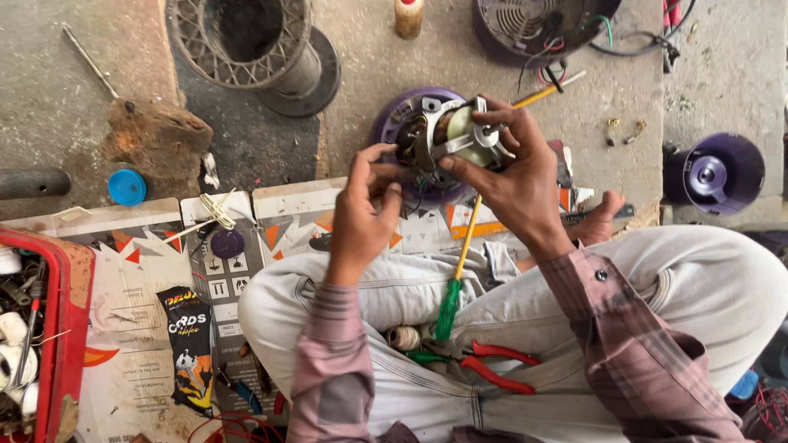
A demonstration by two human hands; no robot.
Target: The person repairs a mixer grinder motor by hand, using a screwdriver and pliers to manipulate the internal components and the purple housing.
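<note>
I hold a small electric motor (447,135) with a metal frame, copper windings and a cream rotor above my lap. My right hand (513,176) grips its right side, fingers wrapped over the frame and shaft. My left hand (365,209) pinches its left edge near the windings. Under the motor lies a round purple housing (392,123) on the floor. A screwdriver (460,271) with a yellow shaft and green handle leans across my lap. Red-handled pliers (492,365) and a spool of thread (403,337) rest between my legs.
A red tray (61,328) of parts sits at the left. Flattened cardboard (139,287) covers the floor, with a dark snack packet (187,344) on it. A wire fan guard (242,41), a blue cap (126,187), a purple fan part (721,172) and another fan body (533,25) lie around.
</note>
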